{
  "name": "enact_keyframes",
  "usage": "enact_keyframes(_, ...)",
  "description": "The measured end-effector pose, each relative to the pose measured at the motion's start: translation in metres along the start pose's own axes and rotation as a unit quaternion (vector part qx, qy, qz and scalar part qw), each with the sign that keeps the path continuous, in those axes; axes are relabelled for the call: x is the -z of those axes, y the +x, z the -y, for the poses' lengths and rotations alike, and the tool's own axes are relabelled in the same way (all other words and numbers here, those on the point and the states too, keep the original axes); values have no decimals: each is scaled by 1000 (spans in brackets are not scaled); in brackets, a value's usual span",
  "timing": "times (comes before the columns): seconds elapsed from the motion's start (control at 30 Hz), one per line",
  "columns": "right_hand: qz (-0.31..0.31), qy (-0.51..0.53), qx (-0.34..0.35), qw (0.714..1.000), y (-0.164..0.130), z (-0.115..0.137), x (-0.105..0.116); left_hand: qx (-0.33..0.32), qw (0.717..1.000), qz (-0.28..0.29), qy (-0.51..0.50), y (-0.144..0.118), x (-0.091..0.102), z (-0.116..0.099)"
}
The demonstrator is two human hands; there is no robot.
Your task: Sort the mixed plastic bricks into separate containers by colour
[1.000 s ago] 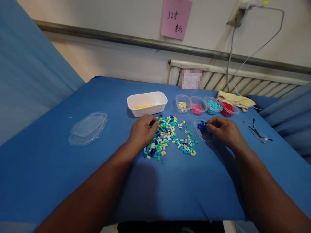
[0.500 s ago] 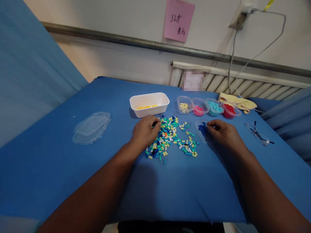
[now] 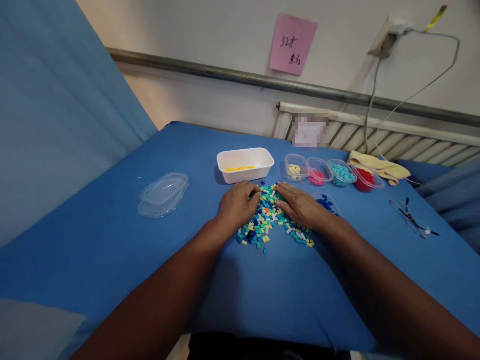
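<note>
Grip unclear on both: left hand (image 3: 238,206) curled at the bead pile's (image 3: 270,220) left edge, centre frame; right hand (image 3: 301,207) flat on its right side. White tray (image 3: 245,165) just above; cups (image 3: 333,173) to the right.

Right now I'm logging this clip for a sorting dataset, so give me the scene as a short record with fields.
left hand: resting on mixed bead pile, fingers curled
right hand: flat on the same pile
white tray: behind pile, some yellow pieces inside
clear cups: row of four: pale yellow, pink, teal, red
blue-bead cup: beside right hand
clear lids: stacked, far left
glasses: far right
</note>
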State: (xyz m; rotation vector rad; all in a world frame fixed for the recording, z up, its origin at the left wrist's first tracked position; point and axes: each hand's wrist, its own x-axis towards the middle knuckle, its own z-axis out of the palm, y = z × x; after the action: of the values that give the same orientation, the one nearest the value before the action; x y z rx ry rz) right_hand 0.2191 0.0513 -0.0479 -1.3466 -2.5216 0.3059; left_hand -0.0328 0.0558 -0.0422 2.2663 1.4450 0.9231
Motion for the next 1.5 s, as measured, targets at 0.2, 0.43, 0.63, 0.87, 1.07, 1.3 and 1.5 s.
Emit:
enact_keyframes(0.2, 18, -9, -8, 1000, -47, 3, 1, -4, 1000, 7, 3, -1, 1, -2)
enact_keyframes(0.43, -40, -30, -12, 999, -41, 6, 32, -4, 1000, 9, 6, -1, 0, -2)
enact_keyframes(0.63, -36, -61, -123, 990, 26, -1, 42, -5, 1000, 13, 10, -1, 1, -2)
enact_keyframes(0.87, 14, -87, -129, 988, 53, -4, 24, -3, 1000, 14, 12, -3, -1, -2)
enact_keyframes(1.07, 13, -97, -93, 991, 52, -4, 22, -10, 1000, 16, 12, -3, -3, -2)
enact_keyframes(1.3, -25, -63, -43, 997, 23, -11, 31, -12, 1000, 15, 22, -3, -1, -4)
enact_keyframes(1.5, -57, -3, 5, 998, -10, -10, 34, -15, 999, 18, 30, -2, -1, -4)
